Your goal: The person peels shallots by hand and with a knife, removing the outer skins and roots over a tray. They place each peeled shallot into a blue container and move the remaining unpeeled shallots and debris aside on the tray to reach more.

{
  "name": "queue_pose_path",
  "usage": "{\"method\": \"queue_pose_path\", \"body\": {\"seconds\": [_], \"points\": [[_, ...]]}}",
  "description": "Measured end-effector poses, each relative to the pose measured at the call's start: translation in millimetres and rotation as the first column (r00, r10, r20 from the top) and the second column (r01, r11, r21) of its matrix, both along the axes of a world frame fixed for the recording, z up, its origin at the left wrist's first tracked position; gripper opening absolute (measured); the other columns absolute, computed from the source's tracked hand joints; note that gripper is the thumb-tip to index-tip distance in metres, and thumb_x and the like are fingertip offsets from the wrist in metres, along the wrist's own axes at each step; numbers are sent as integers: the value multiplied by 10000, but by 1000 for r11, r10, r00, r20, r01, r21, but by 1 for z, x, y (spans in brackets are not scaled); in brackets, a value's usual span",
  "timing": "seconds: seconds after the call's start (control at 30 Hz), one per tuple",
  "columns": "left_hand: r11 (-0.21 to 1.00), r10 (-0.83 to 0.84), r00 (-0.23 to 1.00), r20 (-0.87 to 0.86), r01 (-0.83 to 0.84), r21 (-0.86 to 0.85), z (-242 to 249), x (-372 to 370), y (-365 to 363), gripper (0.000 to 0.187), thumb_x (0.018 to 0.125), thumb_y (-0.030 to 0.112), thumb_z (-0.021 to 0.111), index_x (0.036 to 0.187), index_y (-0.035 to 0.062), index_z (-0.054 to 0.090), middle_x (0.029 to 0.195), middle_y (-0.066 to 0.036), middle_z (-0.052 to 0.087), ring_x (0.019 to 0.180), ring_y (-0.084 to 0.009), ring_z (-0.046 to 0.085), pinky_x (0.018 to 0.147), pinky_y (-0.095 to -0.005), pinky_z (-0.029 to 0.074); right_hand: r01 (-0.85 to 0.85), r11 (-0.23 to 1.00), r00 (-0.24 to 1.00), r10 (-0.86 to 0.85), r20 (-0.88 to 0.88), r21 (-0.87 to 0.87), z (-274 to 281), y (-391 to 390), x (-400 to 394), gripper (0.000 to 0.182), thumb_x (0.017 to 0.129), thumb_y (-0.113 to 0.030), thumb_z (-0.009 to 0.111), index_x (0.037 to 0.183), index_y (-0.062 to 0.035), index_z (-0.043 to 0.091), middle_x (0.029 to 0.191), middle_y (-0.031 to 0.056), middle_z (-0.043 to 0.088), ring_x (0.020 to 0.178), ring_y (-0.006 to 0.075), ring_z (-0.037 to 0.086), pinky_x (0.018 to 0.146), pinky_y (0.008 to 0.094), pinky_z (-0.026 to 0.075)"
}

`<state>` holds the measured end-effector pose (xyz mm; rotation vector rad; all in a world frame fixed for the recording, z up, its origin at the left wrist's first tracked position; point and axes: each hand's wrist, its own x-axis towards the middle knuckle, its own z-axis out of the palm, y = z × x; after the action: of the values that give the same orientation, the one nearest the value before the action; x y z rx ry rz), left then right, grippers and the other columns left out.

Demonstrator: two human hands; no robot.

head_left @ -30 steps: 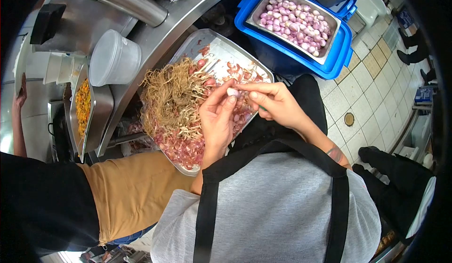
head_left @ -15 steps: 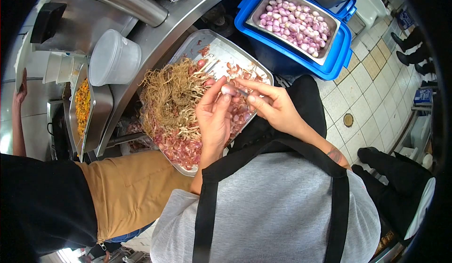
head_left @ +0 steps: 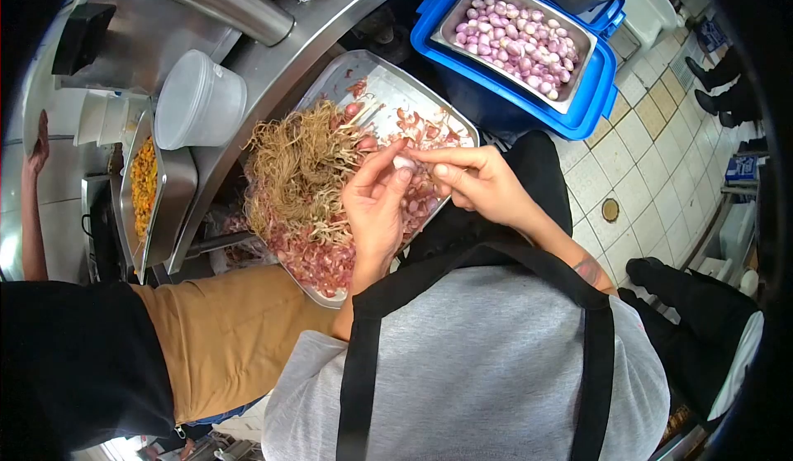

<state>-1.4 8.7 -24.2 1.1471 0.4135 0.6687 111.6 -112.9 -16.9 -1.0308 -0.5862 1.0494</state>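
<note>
Over the tray, my left hand [head_left: 376, 202] pinches a shallot [head_left: 404, 163] between thumb and fingers; its pale flesh shows. My right hand [head_left: 479, 180] meets it from the right, index finger stretched toward the shallot and the other fingers curled in. A small knife seems to be in that grip, its blade mostly hidden now. Beneath both hands lies a metal tray [head_left: 388, 81] with a heap of dry shallot roots and stems [head_left: 301, 168], reddish peelings [head_left: 318, 263] and some unpeeled shallots [head_left: 353, 111].
Peeled shallots [head_left: 516, 44] fill a steel pan [head_left: 585, 60] on a blue-lidded bin [head_left: 607, 89]. On the steel counter [head_left: 310, 27] at left stand a white tub [head_left: 194, 102] and a pan of orange pieces [head_left: 144, 188]. A person in tan apron [head_left: 231, 329] stands close at left.
The shallot has turned in my left fingers and shows paler flesh. My right fingers have come closer to it, and the grey blade seen between the hands is now mostly covered.
</note>
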Motion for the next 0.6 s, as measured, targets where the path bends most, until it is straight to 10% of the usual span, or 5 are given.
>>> {"method": "queue_pose_path", "body": {"seconds": [0.1, 0.5, 0.6], "points": [[999, -50, 999, -9, 50, 9, 2, 0, 2, 364, 840, -35, 568, 1197, -44, 497, 1053, -130, 594, 919, -176, 596, 804, -289, 518, -34, 999, 952, 26, -305, -21, -7, 2, 2, 292, 938, -150, 472, 1212, -92, 555, 661, -21, 462, 430, 17, 310, 361, 161, 207], [981, -113, 991, 66, 121, -153, 4, 3, 2, 339, 843, -54, 550, 1179, -50, 504, 1069, -167, 595, 914, -193, 609, 801, -287, 516, 259, 965, 950, -262, -170, -40, -17, 7, 4, 288, 925, -117, 490, 1198, -60, 562, 678, -21, 485, 460, 4, 340, 402, 160, 261], [979, -77, 995, 58, 86, -183, 4, 3, 3, 341, 842, -55, 554, 1179, -52, 505, 1072, -165, 594, 926, -193, 605, 817, -283, 513, 356, 934, 925, -348, 152, -31, -23, 6, 2, 291, 915, -95, 490, 1190, -34, 565, 763, 7, 562, 517, 22, 429, 463, 182, 360]]}}
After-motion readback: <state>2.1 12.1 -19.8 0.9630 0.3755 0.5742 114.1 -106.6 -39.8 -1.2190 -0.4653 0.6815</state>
